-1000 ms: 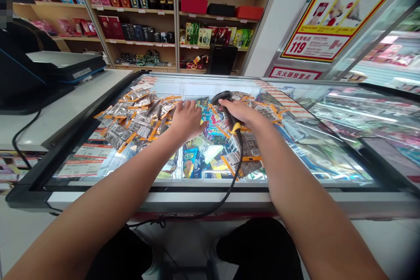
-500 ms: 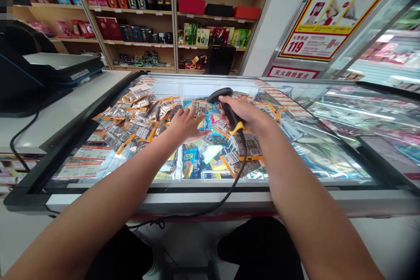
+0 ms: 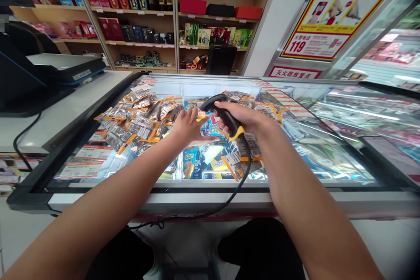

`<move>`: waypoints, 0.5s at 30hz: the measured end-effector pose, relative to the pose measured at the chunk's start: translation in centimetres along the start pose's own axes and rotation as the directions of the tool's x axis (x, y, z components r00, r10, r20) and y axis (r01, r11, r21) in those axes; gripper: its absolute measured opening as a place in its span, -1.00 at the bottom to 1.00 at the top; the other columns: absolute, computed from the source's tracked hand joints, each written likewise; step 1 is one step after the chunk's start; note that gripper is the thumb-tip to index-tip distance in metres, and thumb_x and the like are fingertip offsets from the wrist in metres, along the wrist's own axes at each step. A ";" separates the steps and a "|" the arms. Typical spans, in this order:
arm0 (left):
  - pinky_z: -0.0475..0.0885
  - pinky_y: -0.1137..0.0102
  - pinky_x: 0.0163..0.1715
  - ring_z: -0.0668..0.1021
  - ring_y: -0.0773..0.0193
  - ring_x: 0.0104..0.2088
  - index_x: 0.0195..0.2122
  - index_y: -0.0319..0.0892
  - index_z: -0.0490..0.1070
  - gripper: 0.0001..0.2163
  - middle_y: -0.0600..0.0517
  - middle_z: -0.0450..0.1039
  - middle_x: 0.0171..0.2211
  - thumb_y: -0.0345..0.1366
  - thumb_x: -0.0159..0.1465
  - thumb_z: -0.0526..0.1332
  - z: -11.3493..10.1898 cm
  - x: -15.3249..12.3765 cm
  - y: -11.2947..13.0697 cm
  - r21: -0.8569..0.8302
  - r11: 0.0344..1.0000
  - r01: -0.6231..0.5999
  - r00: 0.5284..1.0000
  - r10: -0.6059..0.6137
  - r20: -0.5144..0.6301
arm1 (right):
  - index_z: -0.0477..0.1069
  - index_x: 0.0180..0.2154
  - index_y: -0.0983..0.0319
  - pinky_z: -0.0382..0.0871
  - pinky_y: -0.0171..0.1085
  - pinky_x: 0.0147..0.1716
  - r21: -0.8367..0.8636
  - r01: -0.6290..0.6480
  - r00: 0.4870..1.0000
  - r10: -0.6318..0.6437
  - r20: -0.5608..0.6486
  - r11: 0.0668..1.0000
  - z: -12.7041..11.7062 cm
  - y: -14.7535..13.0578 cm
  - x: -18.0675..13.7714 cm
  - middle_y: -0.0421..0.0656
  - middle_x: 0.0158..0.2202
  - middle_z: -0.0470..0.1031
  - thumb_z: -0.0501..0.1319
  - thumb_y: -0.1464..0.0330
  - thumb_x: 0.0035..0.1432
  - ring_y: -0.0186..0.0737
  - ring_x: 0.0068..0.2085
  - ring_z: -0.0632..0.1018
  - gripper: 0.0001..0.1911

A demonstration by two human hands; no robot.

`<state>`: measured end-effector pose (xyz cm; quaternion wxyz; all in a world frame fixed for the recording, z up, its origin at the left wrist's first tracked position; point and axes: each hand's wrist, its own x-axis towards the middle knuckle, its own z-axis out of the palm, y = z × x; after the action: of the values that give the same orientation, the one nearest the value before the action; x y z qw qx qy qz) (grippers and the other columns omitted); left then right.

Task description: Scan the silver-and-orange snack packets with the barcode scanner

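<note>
The right hand (image 3: 245,116) is wrapping its grip fully round the handle of a black barcode scanner (image 3: 226,118) w/ yellow trim. The scanner's head is pointing left and down, toward the left hand (image 3: 187,127). Its black cable (image 3: 236,186) is running from the handle's base, down over the freezer's front edge.

The left hand is holding a narrow grip, fingers pinching a small snack pkt (image 3: 201,114). Only the pkt's orange-and-white edge is showing past the fingertips, so can't tell more of it. The pkt is sitting just under the scanner's head, just above the glass, approx. mid-lid.

Both hands are hovering over the glass lid (image 3: 311,148) of a chest freezer, w/ frozen goods showing through below. A pile of silver-and-orange pkts (image 3: 138,118) is lying on the glass just left of the left hand. More loose pkts (image 3: 246,157) are lying under and beyond the right wrist.

To the left, a white table (image 3: 65,113) is carrying a dark till terminal (image 3: 42,70). At the back, wooden shelves (image 3: 144,17) are holding boxes and bottles. A yellow-and-red poster (image 3: 331,8) is hanging upper right.
</note>
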<state>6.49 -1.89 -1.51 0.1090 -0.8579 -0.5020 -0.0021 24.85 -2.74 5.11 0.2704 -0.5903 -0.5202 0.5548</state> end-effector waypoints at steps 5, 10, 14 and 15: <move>0.15 0.03 0.20 0.32 -0.29 0.29 0.50 0.07 0.07 -0.03 -0.27 0.22 0.35 0.52 0.19 -0.12 -0.2 0.0 0.3 -0.004 1.000 0.022 0.999 -0.022 0.029 | 0.40 -0.36 0.21 0.39 -0.34 -0.69 0.024 -0.011 1.000 0.010 0.029 1.000 -0.1 0.1 -0.1 -0.10 -0.57 0.46 0.15 0.02 0.37 -0.27 -0.61 0.44 -0.59; 0.16 0.02 0.20 0.32 -0.26 0.27 0.46 0.01 0.18 -0.03 -0.28 0.29 0.29 0.52 0.18 -0.09 0.6 0.2 0.4 -0.003 0.997 0.075 0.996 -0.076 -0.044 | 0.38 -0.30 0.20 0.44 -0.29 -0.66 0.005 0.026 0.999 -0.026 -0.024 1.000 -0.5 0.0 -0.1 -0.10 -0.54 0.50 0.12 0.03 0.39 -0.23 -0.61 0.49 -0.61; 0.15 0.00 0.22 0.29 -0.27 0.30 0.27 -0.10 0.45 -0.12 -0.28 0.29 0.29 0.48 0.22 -0.06 0.7 0.3 -0.2 0.006 0.988 0.151 0.980 -0.149 -0.132 | 0.38 -0.24 0.18 0.46 -0.24 -0.64 -0.182 0.036 0.956 -0.087 -0.281 0.983 -1.6 0.2 0.4 -0.05 -0.38 0.62 0.19 0.04 0.34 -0.21 -0.59 0.53 -0.66; 0.16 0.01 0.23 0.28 -0.27 0.31 0.19 -0.17 0.51 -0.16 -0.30 0.25 0.32 0.44 0.25 -0.05 0.6 0.2 -0.5 0.017 0.988 0.155 0.976 -0.150 -0.159 | 0.39 -0.24 0.18 0.46 -0.23 -0.63 -0.244 0.018 0.947 -0.095 -0.306 0.970 -2.0 0.4 0.7 -0.03 -0.35 0.63 0.21 0.03 0.33 -0.20 -0.59 0.54 -0.66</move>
<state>6.12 -1.37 -1.95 0.1606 -0.8123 -0.5563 -0.0708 26.70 -1.72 5.00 0.2932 -0.6844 -0.5497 0.3788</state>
